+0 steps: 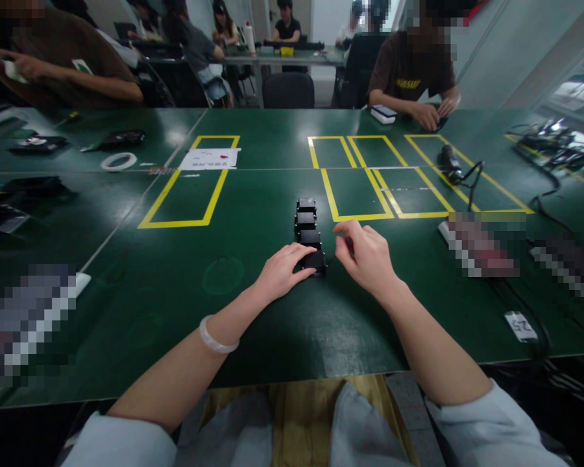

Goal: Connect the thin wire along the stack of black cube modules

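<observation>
Several small black box-like pieces (306, 219) stand in a row running away from me on the green table (272, 331). Small shiny bits show along their sides; their exact kind is unclear. My left hand (285, 269) grips the nearest black piece (314, 261), thumb along its near edge and fingers over its far side. A pale bracelet (219, 336) circles the left wrist. Just right of that piece, apart from it, my right hand (367, 256) is raised with fingers curled together. Something dark shows by its fingertips, too small to name.
Yellow tape outlines (363, 217) mark the table. Beyond the row lie a paper sheet (209, 159) and a tape roll (119, 161). At right are a black cylindrical device (449, 162), cables (547, 185) and a blurred-out device (481, 246). Other people sit across the table.
</observation>
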Demonstrator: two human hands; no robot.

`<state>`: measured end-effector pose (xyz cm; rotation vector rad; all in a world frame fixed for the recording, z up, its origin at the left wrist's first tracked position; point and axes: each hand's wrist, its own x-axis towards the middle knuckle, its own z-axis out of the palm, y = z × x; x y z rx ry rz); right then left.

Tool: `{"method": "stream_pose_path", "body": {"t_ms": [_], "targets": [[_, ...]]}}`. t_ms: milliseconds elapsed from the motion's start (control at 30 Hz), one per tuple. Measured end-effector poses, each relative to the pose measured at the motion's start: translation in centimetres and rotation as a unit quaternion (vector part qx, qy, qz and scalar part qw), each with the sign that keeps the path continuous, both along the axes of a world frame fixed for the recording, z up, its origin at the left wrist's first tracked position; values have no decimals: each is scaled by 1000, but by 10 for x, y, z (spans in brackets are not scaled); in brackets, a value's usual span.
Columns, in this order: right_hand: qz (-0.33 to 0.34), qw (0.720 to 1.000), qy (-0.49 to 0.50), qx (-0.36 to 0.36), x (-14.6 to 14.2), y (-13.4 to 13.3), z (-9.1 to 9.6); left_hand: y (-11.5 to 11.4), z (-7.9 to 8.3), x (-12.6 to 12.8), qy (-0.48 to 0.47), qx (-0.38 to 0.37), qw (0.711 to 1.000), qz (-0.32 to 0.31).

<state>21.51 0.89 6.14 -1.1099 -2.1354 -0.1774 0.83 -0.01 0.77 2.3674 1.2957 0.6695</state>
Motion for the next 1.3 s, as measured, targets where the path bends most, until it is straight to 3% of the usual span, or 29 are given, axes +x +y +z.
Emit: {"method": "stream_pose_path", "body": {"t_ms": [1300], "targets": [[15, 1000, -8, -8, 0, -2, 2, 0, -1, 0, 1, 7, 1000, 1]]}}
